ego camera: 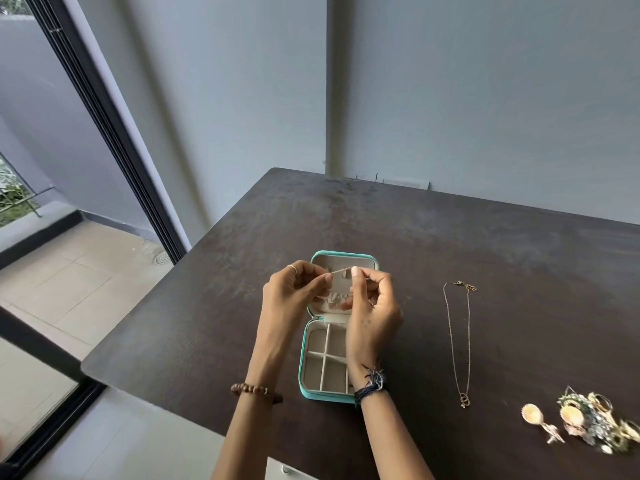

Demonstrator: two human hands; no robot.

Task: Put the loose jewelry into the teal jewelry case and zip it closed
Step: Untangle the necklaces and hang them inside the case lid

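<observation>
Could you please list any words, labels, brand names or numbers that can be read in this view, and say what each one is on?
None: no readable text shows anywhere in this view.
The teal jewelry case lies open on the table, and its lining and rim show no logo or label.
The gold necklace and the pile of shell jewelry carry no legible markings; any stamps would be too small to tell.

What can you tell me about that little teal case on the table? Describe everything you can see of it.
The teal jewelry case lies unzipped and wide open on the dark table. Its outside is teal, its lining pale beige and soft-looking. The lid half lies away from the person; the near half is split by thin dividers into small compartments, and those in view look empty. The left hand and right hand hold a thin chain above the lid and cover part of the case.
</observation>
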